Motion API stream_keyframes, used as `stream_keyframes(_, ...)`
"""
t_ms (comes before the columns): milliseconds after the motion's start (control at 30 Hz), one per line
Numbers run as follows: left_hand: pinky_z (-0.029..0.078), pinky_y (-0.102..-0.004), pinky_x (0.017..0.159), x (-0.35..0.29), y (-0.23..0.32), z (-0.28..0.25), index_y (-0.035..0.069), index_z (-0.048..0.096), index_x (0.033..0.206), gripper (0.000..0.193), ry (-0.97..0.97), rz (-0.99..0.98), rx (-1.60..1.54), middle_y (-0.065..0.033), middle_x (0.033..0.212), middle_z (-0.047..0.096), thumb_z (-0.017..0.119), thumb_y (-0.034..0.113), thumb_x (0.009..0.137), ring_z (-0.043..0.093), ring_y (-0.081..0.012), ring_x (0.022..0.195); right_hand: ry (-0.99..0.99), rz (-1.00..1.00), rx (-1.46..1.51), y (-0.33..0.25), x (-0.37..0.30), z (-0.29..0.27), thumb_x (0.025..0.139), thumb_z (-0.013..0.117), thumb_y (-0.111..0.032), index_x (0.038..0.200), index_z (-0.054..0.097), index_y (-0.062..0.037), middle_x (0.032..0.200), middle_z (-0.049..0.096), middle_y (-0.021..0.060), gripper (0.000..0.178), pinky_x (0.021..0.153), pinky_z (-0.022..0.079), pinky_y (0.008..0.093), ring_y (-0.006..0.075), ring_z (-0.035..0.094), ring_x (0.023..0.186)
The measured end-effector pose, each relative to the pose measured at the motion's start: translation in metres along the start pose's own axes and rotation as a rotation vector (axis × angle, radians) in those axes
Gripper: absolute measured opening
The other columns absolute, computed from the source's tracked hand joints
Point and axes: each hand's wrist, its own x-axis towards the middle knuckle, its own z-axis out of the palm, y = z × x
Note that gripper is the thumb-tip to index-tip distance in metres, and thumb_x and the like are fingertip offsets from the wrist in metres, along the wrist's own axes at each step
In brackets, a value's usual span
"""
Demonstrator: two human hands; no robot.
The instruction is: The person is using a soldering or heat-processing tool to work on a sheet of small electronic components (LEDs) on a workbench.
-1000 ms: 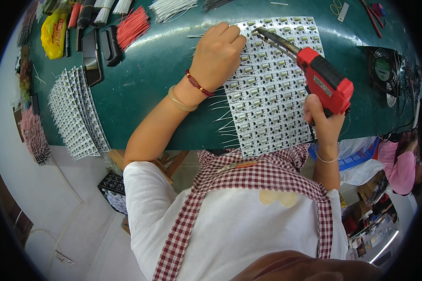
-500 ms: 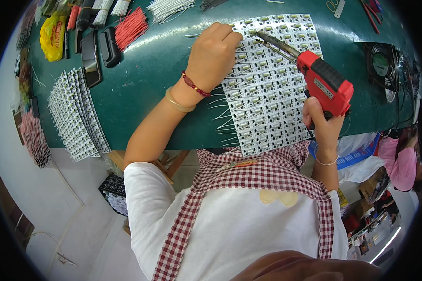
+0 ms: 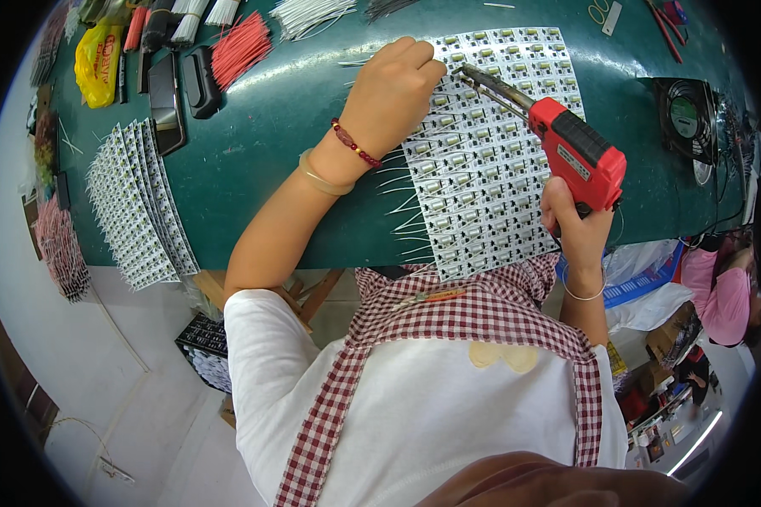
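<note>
A white sheet of small circuit boards (image 3: 499, 177) lies on the green table, with thin white wires (image 3: 410, 224) sticking out along its left side. My left hand (image 3: 397, 84) rests at the sheet's upper left, fingers pinched together; whatever they hold is hidden beneath them. My right hand (image 3: 577, 221) grips a red and black soldering gun (image 3: 579, 152) by its handle. The gun's metal tip points up and left, down at the boards beside my left fingertips. Whether the tip touches a board I cannot tell.
A stack of similar board sheets (image 3: 135, 207) lies at the left. Red wires (image 3: 240, 49), white wires (image 3: 309, 15), a phone (image 3: 166, 101) and a yellow bag (image 3: 98, 66) are at the back left. A small black fan (image 3: 687, 117) stands right. Another person's pink sleeve (image 3: 723, 296) shows far right.
The soldering gun and my right hand have shifted slightly left, the tip moving a little down and left. My left hand has moved slightly right, its fingers still pinched.
</note>
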Motion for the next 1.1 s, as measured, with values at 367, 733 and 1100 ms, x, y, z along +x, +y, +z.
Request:
stream_keyframes(367,0.049,-0.0338,0.067,0.003,0.0,-0.003,0.002,0.063,0.078,0.013,-0.03,0.035,0.02,-0.0072,0.076,0.055,0.061,-0.004,0.068,0.055,-0.0248,0.076,0.003,0.003,0.005,-0.001,-0.001,0.002,0.082,0.071,-0.01,0.086,0.062,-0.0007,0.063,0.058,-0.0011,0.014,0.043,0.04,0.0194,0.0041,0.051,0.047)
stream_keyframes(733,0.048,-0.0346,0.069,0.004,0.0,-0.004,0.002,0.063,0.078,0.014,-0.044,0.028,0.015,-0.0076,0.077,0.055,0.06,-0.005,0.067,0.055,-0.0254,0.078,0.005,0.023,0.01,-0.005,-0.001,0.005,0.084,0.069,-0.009,0.088,0.059,-0.0002,0.064,0.058,0.0001,0.014,0.042,0.039,0.0199,0.0048,0.05,0.046)
stream_keyframes(1100,0.049,-0.0343,0.07,0.005,0.002,-0.005,0.002,0.064,0.077,0.014,-0.034,0.033,0.026,-0.0078,0.077,0.056,0.06,-0.005,0.066,0.056,-0.0255,0.078,0.028,0.032,0.133,-0.017,0.0,0.012,0.088,0.063,-0.01,0.082,0.059,0.0003,0.059,0.057,0.0021,0.013,0.04,0.039,0.0206,0.0067,0.051,0.043)
